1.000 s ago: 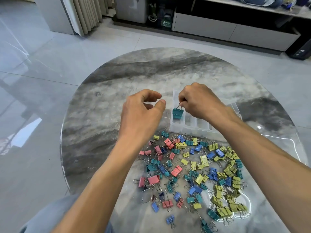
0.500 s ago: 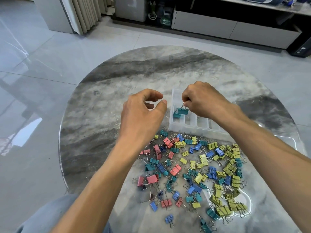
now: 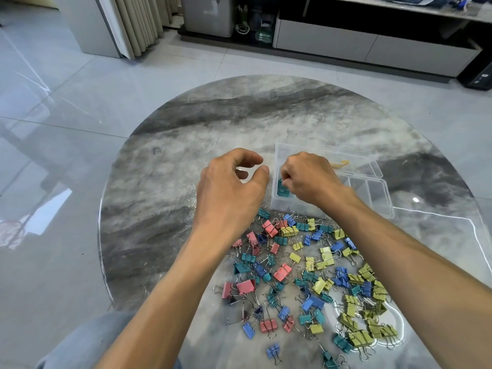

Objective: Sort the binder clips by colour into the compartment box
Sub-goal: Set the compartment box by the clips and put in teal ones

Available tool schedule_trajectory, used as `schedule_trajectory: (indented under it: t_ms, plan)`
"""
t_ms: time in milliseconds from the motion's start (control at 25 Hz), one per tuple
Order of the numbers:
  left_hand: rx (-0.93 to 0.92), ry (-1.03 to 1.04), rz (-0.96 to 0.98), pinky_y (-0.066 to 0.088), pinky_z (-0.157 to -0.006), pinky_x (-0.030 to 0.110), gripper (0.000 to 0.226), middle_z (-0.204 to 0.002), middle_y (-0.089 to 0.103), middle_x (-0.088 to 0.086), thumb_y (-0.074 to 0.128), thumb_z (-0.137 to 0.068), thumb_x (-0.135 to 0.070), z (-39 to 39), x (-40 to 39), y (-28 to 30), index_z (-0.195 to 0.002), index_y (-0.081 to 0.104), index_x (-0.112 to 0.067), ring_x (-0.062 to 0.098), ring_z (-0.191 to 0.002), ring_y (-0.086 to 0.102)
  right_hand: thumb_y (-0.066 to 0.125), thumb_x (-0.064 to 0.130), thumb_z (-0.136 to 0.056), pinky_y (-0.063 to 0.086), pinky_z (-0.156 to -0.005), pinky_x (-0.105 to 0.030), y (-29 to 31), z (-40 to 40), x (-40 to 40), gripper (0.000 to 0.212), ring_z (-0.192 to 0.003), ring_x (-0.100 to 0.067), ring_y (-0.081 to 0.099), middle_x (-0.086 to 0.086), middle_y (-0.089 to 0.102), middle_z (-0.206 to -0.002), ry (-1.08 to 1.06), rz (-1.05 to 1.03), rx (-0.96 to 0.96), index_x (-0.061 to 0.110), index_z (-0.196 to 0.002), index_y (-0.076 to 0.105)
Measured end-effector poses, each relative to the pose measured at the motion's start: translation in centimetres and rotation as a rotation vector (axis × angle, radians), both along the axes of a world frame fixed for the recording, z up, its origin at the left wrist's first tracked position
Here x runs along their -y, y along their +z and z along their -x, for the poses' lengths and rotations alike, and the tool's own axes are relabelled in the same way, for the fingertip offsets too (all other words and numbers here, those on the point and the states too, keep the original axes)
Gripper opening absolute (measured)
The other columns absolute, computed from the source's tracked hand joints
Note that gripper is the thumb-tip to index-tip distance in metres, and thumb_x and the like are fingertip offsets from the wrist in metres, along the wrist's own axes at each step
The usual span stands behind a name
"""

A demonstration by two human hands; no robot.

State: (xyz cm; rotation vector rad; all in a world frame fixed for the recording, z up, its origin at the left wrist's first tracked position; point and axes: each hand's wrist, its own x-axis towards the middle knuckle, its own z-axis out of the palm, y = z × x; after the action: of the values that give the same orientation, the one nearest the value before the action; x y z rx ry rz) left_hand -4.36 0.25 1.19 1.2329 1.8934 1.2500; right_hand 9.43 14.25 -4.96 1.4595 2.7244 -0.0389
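The right hand (image 3: 310,179) pinches a teal binder clip (image 3: 282,188) directly under its fingertips, low in the leftmost compartment of the clear compartment box (image 3: 372,194) — release looks imminent. The left hand (image 3: 230,193), loosely curled and empty, hovers just beside the box.

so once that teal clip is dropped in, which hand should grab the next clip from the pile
Probably the left hand: it holds nothing and hovers at the pile's far edge. The right hand is busy pinching the teal clip over the compartment box.
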Motion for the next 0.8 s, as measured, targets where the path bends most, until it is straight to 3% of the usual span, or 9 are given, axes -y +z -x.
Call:
schedule_trajectory:
  t_ms: [120,280,560,720,800]
  plan:
    - [-0.068,-0.012,-0.007,0.056,-0.085,0.033,0.02,-0.107,0.069,-0.016,0.066,-0.092,-0.032,0.0,0.1,0.0,-0.11,0.07,-0.025,0.003,-0.098,0.064,0.064,0.006,-0.081,0.038,-0.052,-0.028,-0.4,0.1,-0.3,0.014,-0.07,-0.025,0.06,-0.003,0.066,-0.075,0.007,-0.055,0.007,0.013,-0.07,0.069]
    - [-0.081,-0.017,-0.007,0.056,-0.085,0.033,0.02,-0.107,0.069,-0.016,0.065,-0.092,-0.033,-0.1,0.0,-0.2,-0.11,0.07,-0.026,0.003,-0.098,0.064,0.062,0.008,-0.085,0.035,-0.054,-0.029,-0.6,0.0,-0.2,0.014,-0.071,-0.025,0.059,-0.003,0.066,-0.078,0.0,-0.085,0.001,0.013,-0.074,0.068]
    - [-0.108,-0.041,0.018,0.057,-0.084,0.036,0.019,-0.102,0.07,-0.015,0.066,-0.091,-0.034,1.1,-0.3,-0.3,-0.107,0.07,-0.026,0.006,-0.091,0.066,0.064,0.029,-0.093,0.038,-0.064,-0.03,0.5,-1.3,1.1,0.012,-0.081,-0.022,0.059,0.0,0.069,-0.091,-0.086,-0.052,-0.146,0.017,-0.094,0.068]
    - [-0.464,-0.327,0.278,0.056,-0.08,0.032,0.011,-0.097,0.07,-0.009,0.063,-0.094,-0.029,2.5,-0.2,-0.8,-0.099,0.071,-0.023,0.009,-0.085,0.065,0.064,0.027,-0.094,0.043,-0.064,-0.02,1.4,-4.0,7.1,0.007,-0.07,-0.007,0.059,0.01,0.066,-0.085,-0.21,0.042,-0.423,0.022,-0.092,0.069]
    - [-0.601,-0.453,0.406,0.055,-0.077,0.032,0.006,-0.091,0.069,-0.006,0.064,-0.092,-0.028,2.5,-0.1,-1.5,-0.088,0.068,-0.025,0.013,-0.083,0.064,0.065,0.027,-0.094,0.039,-0.06,-0.009,1.2,-5.6,11.1,0.006,-0.064,0.002,0.057,0.013,0.064,-0.081,-0.231,0.171,-0.403,0.023,-0.097,0.069]
